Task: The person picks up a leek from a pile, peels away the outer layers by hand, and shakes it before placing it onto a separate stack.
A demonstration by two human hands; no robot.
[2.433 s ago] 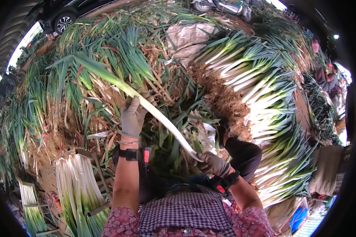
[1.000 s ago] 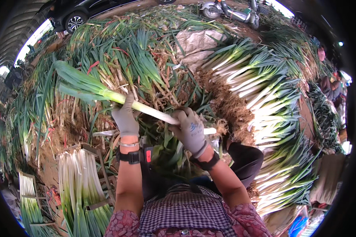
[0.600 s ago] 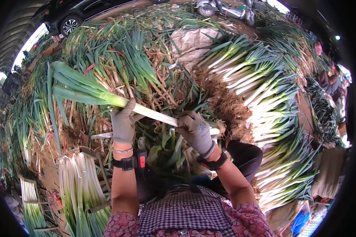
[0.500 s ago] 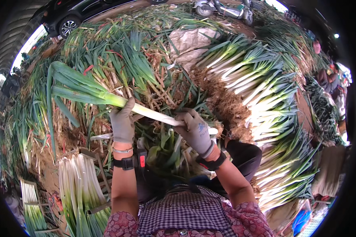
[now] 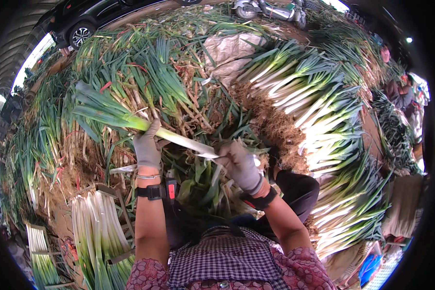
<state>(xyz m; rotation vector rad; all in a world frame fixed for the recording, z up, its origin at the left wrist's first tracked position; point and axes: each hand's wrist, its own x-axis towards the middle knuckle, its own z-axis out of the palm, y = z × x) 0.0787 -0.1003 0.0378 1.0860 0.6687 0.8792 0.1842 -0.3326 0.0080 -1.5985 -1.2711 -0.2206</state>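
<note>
Left hand [image 5: 148, 146] pinches the scallion [image 5: 139, 123]; leaves [image 5: 105, 113] left of its grip, shank [image 5: 188, 142] right. Right hand [image 5: 240, 166] touches the shank; its blurred grip I cannot tell.

You're in a roofed produce yard or market (I can't tell which): leeks [image 5: 319, 113] heaped beyond and beside your hands [image 5: 147, 149], ribbed roof [image 5: 12, 50] far left, car [image 5: 99, 17] and scooter [image 5: 270, 9] parked farther ahead.

Around you, the brown ground [image 5: 61, 212] carries heaped leeks [image 5: 166, 72], a rooted leek row [image 5: 314, 113] rightward and, apparently, a crumpled sack [image 5: 229, 52].
</note>
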